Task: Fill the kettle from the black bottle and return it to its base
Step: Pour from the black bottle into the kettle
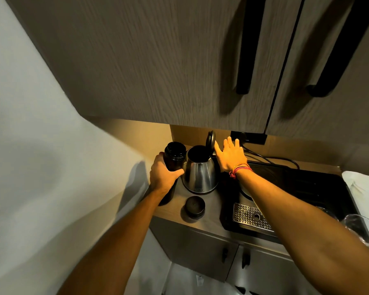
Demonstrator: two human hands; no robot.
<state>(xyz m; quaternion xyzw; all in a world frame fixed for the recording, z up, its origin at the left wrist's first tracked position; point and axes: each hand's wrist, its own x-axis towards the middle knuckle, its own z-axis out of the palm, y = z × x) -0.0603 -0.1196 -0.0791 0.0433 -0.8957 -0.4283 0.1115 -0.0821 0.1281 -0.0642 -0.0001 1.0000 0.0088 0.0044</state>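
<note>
A steel kettle (199, 174) stands on the wooden counter (209, 211) with its black lid (210, 139) tipped up and its mouth uncovered. Right beside it on the left is the black bottle (175, 153), upright and uncapped; my left hand (163, 175) is wrapped around its body. The bottle's round black cap (194, 207) lies on the counter in front of the kettle. My right hand (230, 154) is spread flat just right of the lid, thumb touching or nearly touching it, holding nothing. The kettle's base is hidden.
A black tray (307, 188) with a perforated metal drip grate (251, 217) fills the counter's right side, and a black cord (271, 159) runs behind it. A clear glass (362, 228) sits at the far right. Cupboard doors hang low overhead. A wall closes the left side.
</note>
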